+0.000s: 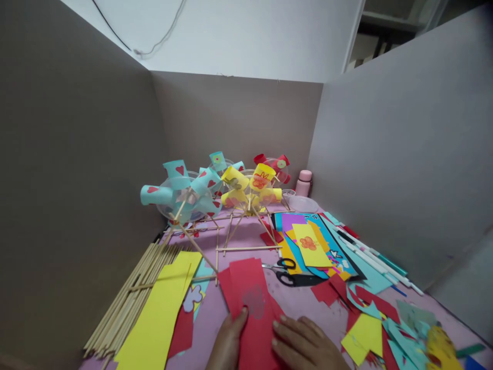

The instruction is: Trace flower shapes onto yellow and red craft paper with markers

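Observation:
Red paper strips [254,280] lie stacked and slightly fanned before me, with a greyish smudge on the top one. My left hand [226,340] grips the left edge of the stack, thumb on top; its other fingers are mostly hidden. Flat across the right side rests my right hand [306,343], fingers stretched out and touching the paper. Just beyond are black-handled scissors [284,267]. Long yellow paper strips [162,298] lie to the left, over a bundle of thin wooden sticks [129,300].
Stick-framed wheels with blue paper rolls [179,182], yellow rolls [252,185] and red rolls [274,163] stand behind. At right lie a printed sheet [342,257], marker pens [370,257] and paper scraps [404,334]. A pink bottle [304,183] stands farther back. Grey panels [239,115] enclose the table.

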Demonstrator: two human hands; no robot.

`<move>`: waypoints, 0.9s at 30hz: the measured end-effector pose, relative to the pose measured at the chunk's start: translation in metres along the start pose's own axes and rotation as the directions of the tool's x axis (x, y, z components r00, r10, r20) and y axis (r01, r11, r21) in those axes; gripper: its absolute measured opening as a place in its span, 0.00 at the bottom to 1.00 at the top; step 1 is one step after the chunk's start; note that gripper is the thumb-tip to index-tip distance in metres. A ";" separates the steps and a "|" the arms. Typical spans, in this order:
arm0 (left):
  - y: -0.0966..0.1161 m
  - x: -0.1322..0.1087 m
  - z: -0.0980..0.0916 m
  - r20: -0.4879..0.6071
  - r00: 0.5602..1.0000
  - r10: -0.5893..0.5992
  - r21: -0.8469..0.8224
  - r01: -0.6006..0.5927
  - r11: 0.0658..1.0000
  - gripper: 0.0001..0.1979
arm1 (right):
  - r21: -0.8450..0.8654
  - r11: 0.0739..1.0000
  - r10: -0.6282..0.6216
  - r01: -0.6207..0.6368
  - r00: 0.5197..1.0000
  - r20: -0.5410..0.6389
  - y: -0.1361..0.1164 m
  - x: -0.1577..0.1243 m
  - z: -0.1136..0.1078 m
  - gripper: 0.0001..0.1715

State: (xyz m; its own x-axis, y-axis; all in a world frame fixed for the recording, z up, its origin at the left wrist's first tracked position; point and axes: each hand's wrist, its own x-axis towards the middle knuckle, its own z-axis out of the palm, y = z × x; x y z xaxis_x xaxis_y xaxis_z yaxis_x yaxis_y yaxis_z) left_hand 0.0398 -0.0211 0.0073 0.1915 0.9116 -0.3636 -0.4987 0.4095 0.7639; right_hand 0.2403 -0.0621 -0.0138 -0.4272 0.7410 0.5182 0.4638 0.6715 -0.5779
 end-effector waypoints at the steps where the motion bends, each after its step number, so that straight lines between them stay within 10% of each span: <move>1: -0.001 -0.001 0.001 0.009 1.000 -0.017 -0.003 0.017 1.000 0.32 | 0.074 0.992 0.110 -0.103 0.989 -0.097 -0.002 -0.002 0.002 0.24; 5: -0.006 -0.008 0.007 0.064 0.997 -0.040 0.003 0.040 0.999 0.37 | 0.518 0.747 0.596 -0.417 0.766 -0.242 -0.019 0.018 0.004 0.35; 9: -0.007 -0.016 0.016 0.087 0.994 -0.073 0.006 0.072 0.997 0.35 | 0.860 0.387 0.639 -0.332 0.769 0.010 -0.024 0.034 0.005 0.25; 15: 0.005 -0.022 0.023 0.080 0.995 -0.057 -0.019 0.059 0.998 0.26 | 0.894 0.239 0.760 -0.379 0.646 0.071 -0.008 0.021 -0.005 0.20; 20: 0.010 -0.023 0.023 0.056 0.997 -0.054 -0.016 0.055 0.998 0.23 | 0.963 0.084 0.739 -0.257 0.664 0.113 -0.018 0.026 -0.014 0.23; 27: 0.003 -0.029 0.031 0.130 0.985 -0.115 -0.061 0.124 0.990 0.26 | 0.943 0.140 0.683 -0.302 0.719 0.129 -0.015 0.022 0.004 0.20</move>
State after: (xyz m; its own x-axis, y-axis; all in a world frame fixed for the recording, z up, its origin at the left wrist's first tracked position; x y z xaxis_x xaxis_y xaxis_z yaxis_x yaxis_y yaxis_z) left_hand 0.0584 -0.0454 0.0370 0.3562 0.8551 -0.3766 -0.5218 0.5164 0.6790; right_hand 0.2206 -0.0556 0.0034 -0.0899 0.9906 -0.1034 -0.5377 -0.1357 -0.8321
